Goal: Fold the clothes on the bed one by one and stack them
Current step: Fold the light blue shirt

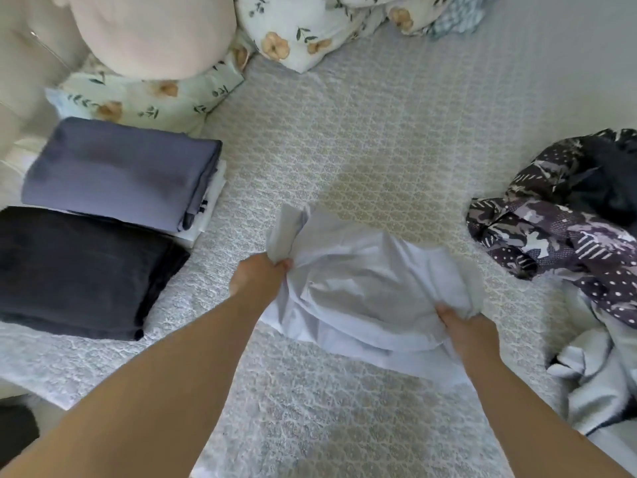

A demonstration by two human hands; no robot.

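A pale blue garment [362, 288] lies bunched in the middle of the bed. My left hand [262, 277] grips its left edge and my right hand [465, 329] grips its lower right edge. At the left sit two folded stacks: a slate-blue folded piece [120, 170] on top of white ones, and a dark navy folded piece [76, 270] nearer to me. At the right lies an unfolded heap with a dark patterned garment [558, 236] and a pale grey-blue garment [596, 374].
The bed is covered by a light patterned quilt [379, 139]. Floral pillows [144, 98] and a round beige cushion [151, 32] line the far left; more floral bedding [310, 29] is at the far edge.
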